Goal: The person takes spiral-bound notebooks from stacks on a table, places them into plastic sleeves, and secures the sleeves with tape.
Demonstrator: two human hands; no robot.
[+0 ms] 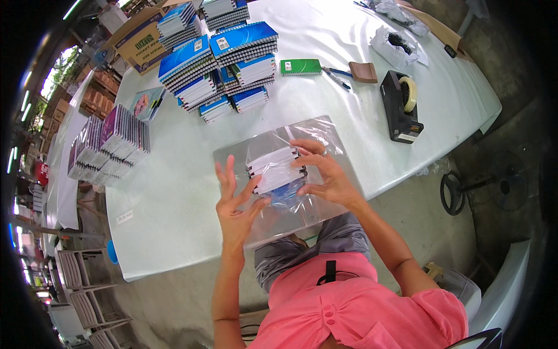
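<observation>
Table (168, 215): broad, pale cover, smooth and glossy, rounded far-right edge.

Spiral notebook stacks (250, 49): blue covers, white page blocks, dark coil spines; at the far side.

Carton (139, 43): brown corrugated board, printed, behind the stacks.

Clear film sheets (276, 224): flat, rectangular pile, shiny and transparent, at the near edge.

Purple notebook stacks (110, 142): coil-bound, squared blocks, left side.

Tape dispenser (395, 107): black, long body, right side; pale yellow tape roll (410, 95) mounted.

Notebook bundle (278, 168): blocky; white paper faces, dark marks at the corners, blue at the near end beneath crinkled film. Lies over the film sheets, between the two hands.

Right hand (326, 173): grasping the bundle's right side, fingers curved at the far corner, thumb at the near one.

Left hand (235, 203): forefinger and thumb at the bundle's near-left edge, other fingers raised and spread; whether they pinch film cannot be told.

Green notebook (300, 67): small, coil-bound, flat.

Brown wallet-like piece (364, 72): squarish, matte.
</observation>
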